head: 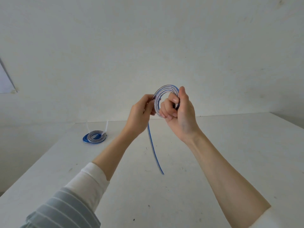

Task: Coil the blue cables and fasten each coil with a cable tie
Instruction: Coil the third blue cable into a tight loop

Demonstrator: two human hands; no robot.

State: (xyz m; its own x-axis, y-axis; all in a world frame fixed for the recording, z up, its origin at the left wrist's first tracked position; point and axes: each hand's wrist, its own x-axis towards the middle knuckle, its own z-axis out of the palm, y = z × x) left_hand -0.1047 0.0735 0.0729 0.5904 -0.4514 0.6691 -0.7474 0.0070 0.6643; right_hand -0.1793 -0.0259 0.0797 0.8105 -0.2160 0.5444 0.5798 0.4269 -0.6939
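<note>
Now, blue cable [165, 96]: coiled, held above the counter [230, 145], loose tail hanging.
Right hand [181, 112]: grip clamped on the coil.
Left hand [139, 112]: pinching the cable.
Tied coil [94, 136]: counter's far left.

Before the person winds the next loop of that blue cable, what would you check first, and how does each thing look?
1. Right hand grips the coil firmly: ok, fingers closed around its loops.
2. Left hand has the cable to feed: ok, pinching it at the coil's left side.
3. Loops lie together: ok, they sit side by side.
4. Loose tail free to wind: ok, it hangs down untangled; whether its end touches the table cannot be told.
5. Cable tie at hand for this coil: cannot tell, the only ties seen are on the finished coil.
</note>
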